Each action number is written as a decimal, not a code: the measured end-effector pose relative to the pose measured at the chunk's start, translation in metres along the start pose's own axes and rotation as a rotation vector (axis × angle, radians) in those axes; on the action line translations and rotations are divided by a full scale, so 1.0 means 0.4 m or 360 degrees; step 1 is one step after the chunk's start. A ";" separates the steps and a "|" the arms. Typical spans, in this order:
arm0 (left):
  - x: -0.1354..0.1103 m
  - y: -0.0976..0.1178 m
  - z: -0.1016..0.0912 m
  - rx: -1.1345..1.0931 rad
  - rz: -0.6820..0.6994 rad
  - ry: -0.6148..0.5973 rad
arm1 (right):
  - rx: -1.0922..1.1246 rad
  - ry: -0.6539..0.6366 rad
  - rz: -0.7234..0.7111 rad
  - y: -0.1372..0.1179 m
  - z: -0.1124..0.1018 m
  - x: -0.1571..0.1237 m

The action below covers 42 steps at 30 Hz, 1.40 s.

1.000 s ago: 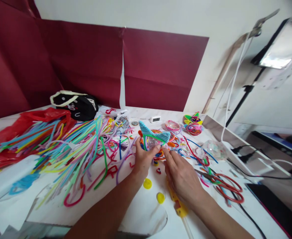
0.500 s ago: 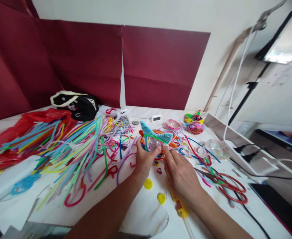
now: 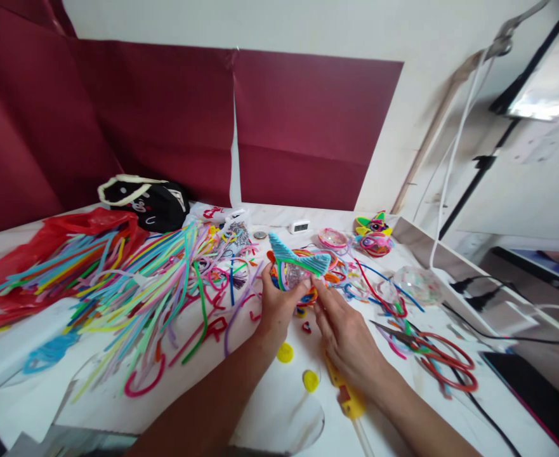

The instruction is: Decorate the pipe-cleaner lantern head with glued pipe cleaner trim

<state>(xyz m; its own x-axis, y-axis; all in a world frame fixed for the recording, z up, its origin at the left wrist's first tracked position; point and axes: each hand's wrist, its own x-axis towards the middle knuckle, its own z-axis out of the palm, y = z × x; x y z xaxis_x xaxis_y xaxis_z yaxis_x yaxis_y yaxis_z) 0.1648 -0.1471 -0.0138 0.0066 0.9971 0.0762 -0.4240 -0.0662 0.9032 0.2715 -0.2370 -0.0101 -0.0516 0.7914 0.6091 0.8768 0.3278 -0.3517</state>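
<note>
My left hand (image 3: pixel 276 308) grips a small craft piece (image 3: pixel 297 264), a clear ball with two blue pipe-cleaner ears on a green band, lifted just above the white table (image 3: pixel 241 393). The thumb and fingers of that hand wrap its lower side. My right hand (image 3: pixel 349 333) is beside it, fingertips pinched at the piece's lower right edge. Under both hands lie orange and multicoloured pipe-cleaner coils (image 3: pixel 329 276). A yellow glue gun (image 3: pixel 346 393) lies beneath my right wrist.
A wide heap of coloured pipe cleaners (image 3: pixel 131 279) covers the left half beside a red plastic bag (image 3: pixel 55 238) and a black pouch (image 3: pixel 150 203). Two yellow caps (image 3: pixel 285 352), scissors and red loops (image 3: pixel 443 362), a clear ball (image 3: pixel 412 284), finished crafts (image 3: pixel 373 236) and cables (image 3: pixel 479 289) lie around.
Both hands and the craft piece stay almost in place; the right fingertips have shifted slightly along the piece's lower edge. The view has drifted a little.
</note>
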 end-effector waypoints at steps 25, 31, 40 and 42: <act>-0.016 0.002 -0.003 -0.0241 -0.0062 -0.0324 | 0.0072 0.0168 0.0064 0.019 -0.006 0.000; -0.028 0.013 0.002 -0.0288 -0.0123 -0.0394 | 0.0110 0.0219 0.0083 0.028 -0.012 0.001; -0.036 0.016 0.005 -0.0294 -0.0174 -0.0415 | 0.0228 0.0408 0.0033 0.051 -0.011 0.002; -0.036 0.016 0.007 -0.0309 -0.0193 -0.0405 | 0.0241 0.0427 0.0037 0.055 -0.012 0.003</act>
<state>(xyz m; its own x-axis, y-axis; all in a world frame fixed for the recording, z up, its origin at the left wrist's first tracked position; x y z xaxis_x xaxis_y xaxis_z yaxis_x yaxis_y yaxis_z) 0.1645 -0.1622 -0.0079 0.2828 0.9541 0.0983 -0.5707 0.0850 0.8167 0.2931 -0.2313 -0.0137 0.1134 0.6416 0.7586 0.7940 0.4005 -0.4574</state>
